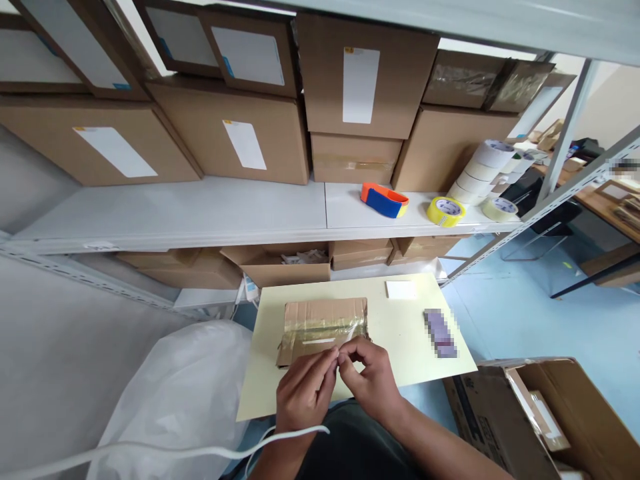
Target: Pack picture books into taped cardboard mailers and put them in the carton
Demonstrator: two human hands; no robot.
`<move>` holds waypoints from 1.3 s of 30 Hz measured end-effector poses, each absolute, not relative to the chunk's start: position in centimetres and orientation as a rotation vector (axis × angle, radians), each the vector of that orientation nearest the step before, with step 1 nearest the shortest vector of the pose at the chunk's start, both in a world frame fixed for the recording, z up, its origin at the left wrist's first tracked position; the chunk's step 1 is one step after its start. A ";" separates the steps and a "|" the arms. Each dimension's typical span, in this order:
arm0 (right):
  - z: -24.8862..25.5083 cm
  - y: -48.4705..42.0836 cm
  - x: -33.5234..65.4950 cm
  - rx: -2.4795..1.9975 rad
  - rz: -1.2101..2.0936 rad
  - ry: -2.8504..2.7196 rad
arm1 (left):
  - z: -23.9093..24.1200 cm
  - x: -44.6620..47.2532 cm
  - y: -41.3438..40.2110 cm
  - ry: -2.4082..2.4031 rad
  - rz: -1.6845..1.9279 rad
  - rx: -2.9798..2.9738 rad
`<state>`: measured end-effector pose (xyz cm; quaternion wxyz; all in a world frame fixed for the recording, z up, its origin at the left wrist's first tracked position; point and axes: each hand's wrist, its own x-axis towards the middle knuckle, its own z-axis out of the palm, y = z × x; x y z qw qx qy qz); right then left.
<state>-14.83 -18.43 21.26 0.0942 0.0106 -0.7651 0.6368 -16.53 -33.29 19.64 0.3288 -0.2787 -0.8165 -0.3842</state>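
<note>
A small flat cardboard parcel (323, 327) wrapped in clear tape lies on a pale yellow board (405, 340) in front of me. My left hand (304, 393) and my right hand (367, 377) meet at the parcel's near edge. Both pinch a thin strip of clear tape (345, 340) that runs up to the parcel's top. A small white card (401, 289) lies at the board's far edge. To the right of the parcel, a blurred purple object (440, 332) rests on the board.
A metal shelf (200, 213) ahead carries stacked cardboard boxes (235, 137), an orange and blue tape dispenser (384, 199) and tape rolls (446, 211). A white plastic bag (175, 393) sits left, with a white cable (200, 452) over it. An open carton (540, 420) stands right.
</note>
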 end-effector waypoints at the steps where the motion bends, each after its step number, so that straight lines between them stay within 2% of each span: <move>1: 21.2 -18.4 -14.9 0.049 1.867 -2.280 | 19.6 -16.6 -33.3 -2.142 -1.020 -0.728; 9: 19.9 -17.8 -15.3 0.250 1.716 -2.310 | 19.3 -16.7 -34.3 -2.294 -1.129 -0.700; 12: 19.5 -17.6 -15.3 0.304 1.762 -2.268 | 18.7 -16.6 -34.8 -2.484 -1.354 -0.494; 16: 19.4 -17.2 -15.1 0.413 1.802 -2.260 | 17.6 -17.8 -35.3 -2.609 -1.853 -0.027; 19: 18.7 -15.8 -15.0 0.414 1.823 -2.298 | 17.0 -20.1 -36.1 -2.296 -2.247 0.497; 22: 17.1 -12.9 -15.1 0.233 1.879 -2.306 | 16.9 -22.7 -38.4 -1.813 -2.441 0.897; 27: 14.6 -7.7 -15.9 -0.370 2.067 -2.160 | 17.6 -24.9 -43.8 -1.372 -2.465 1.105; 30: 14.1 -7.6 -17.7 -0.432 2.122 -2.179 | 18.4 -24.3 -45.3 -1.338 -2.450 1.142; 36: 12.6 -15.6 -29.0 -0.582 2.800 -1.797 | 19.1 -22.2 -45.8 -1.392 -2.488 1.074; 39: 12.0 -20.6 -37.8 -0.802 2.789 -1.853 | 18.6 -21.1 -46.7 -1.485 -2.437 1.045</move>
